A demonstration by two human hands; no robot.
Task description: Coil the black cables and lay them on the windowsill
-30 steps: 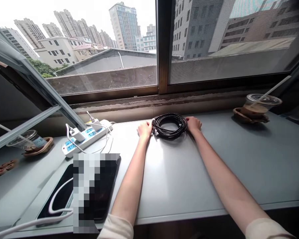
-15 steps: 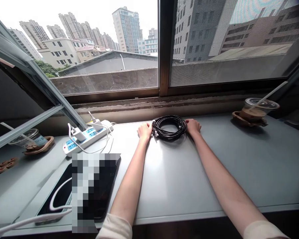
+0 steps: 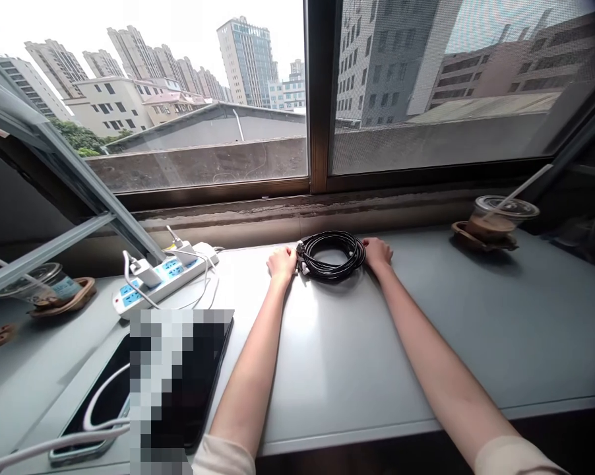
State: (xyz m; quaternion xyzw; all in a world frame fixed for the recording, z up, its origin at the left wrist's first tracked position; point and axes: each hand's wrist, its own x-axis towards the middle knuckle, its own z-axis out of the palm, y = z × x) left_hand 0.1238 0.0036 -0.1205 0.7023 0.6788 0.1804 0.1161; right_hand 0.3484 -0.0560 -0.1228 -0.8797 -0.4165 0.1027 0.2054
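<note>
From my end I see a wide window (image 3: 320, 99) across the top, its dark frame splitting a view of buildings (image 3: 245, 63). Below it, the pale grey table (image 3: 351, 369) runs from one side to the other. A grey metal frame (image 3: 87, 168) slants down on the left, its crossbar passing in front of a cup. Two forearms (image 3: 250, 363) with light sleeves (image 3: 225, 456) reach forward over the table. To their left lie two flat devices (image 3: 206, 376) with dark screens, partly covered by a pixelated patch, and behind them a white power strip (image 3: 171, 282) sits at an angle near the wall. Centred between my two hands, the coil of black cable (image 3: 333, 276) lies near the table's far edge. Well off to the right I have one drink cup (image 3: 495, 223) with a straw in a brown holder (image 3: 478, 245); the other cup (image 3: 57, 285) is far left. My left hand (image 3: 281, 264) and right hand (image 3: 378, 254) are both curled closed, one against each side of the coil; whether their fingertips pinch it, I can't tell. Smallest are the white plugs (image 3: 148, 272) seated in the strip, with thin wires trailing off.
</note>
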